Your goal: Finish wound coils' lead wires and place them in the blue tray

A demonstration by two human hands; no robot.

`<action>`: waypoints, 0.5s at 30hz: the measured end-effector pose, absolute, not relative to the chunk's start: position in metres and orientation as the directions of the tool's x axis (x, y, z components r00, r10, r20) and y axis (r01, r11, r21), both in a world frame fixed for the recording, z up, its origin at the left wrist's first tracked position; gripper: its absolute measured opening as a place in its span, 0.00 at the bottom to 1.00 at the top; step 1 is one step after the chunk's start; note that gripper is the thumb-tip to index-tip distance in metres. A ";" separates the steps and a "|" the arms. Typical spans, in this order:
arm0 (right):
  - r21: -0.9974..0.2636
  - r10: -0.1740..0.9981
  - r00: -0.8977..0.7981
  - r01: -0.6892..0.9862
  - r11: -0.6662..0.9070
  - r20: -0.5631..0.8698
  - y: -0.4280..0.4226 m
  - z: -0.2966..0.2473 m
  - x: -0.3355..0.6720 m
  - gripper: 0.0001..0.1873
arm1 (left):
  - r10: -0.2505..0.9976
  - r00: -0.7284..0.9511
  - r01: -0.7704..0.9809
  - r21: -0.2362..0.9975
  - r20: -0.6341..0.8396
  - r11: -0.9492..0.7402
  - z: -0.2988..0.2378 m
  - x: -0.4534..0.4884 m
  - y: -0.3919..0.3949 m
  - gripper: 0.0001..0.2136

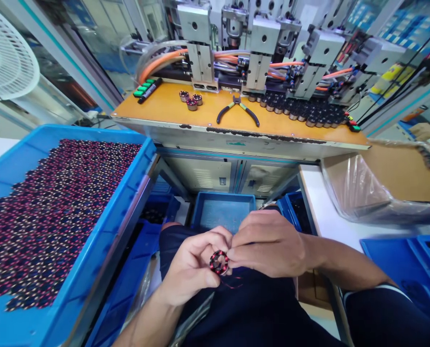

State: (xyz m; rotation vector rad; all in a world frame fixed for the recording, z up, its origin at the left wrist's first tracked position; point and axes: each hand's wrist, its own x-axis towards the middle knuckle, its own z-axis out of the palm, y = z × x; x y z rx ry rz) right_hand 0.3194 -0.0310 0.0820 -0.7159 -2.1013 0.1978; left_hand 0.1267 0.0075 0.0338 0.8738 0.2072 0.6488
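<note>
A machine (265,36), its top cut off, stands over an orange tabletop (157,113). At left, a large blue tray (88,265) brims with rows of small wound rings (63,207), dark, red and pale; the frame crops its near and left sides. At right, a plastic-lined cardboard box (398,173) has dark parts at its far edge (too blurred to identify). Below the tabletop sits a blue bin (225,207), partly hidden by the hands.

Over the person's lap, the left hand (196,265) grasps one red-and-black ring (214,262) between thumb and fingers. The right hand (268,241) meets its right side with fingertips pinched together; whether they grip anything cannot be told. On the tabletop, open-handled pliers (224,113) lie between three loose rings (192,104) and clustered dark cylinders (318,115). A thin reddish wire (232,286) trails below the ring.
</note>
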 end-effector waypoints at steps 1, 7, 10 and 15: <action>-0.395 0.562 -0.424 0.420 0.817 0.710 -0.032 0.080 0.318 0.03 | 0.617 0.780 -0.445 0.783 0.101 0.435 0.034 0.127 0.009 0.14; -0.464 0.613 -0.273 0.451 0.762 0.742 -0.039 0.074 0.308 0.08 | 0.730 0.655 -0.458 0.870 0.193 0.181 0.036 0.127 0.013 0.14; -0.546 0.685 -0.189 0.472 0.692 0.704 -0.042 0.071 0.302 0.07 | 0.762 0.602 -0.456 0.886 0.238 0.083 0.037 0.126 0.012 0.14; -0.544 0.671 -0.144 0.475 0.692 0.727 -0.044 0.064 0.299 0.08 | 0.768 0.619 -0.367 0.925 0.165 0.098 0.035 0.120 0.011 0.23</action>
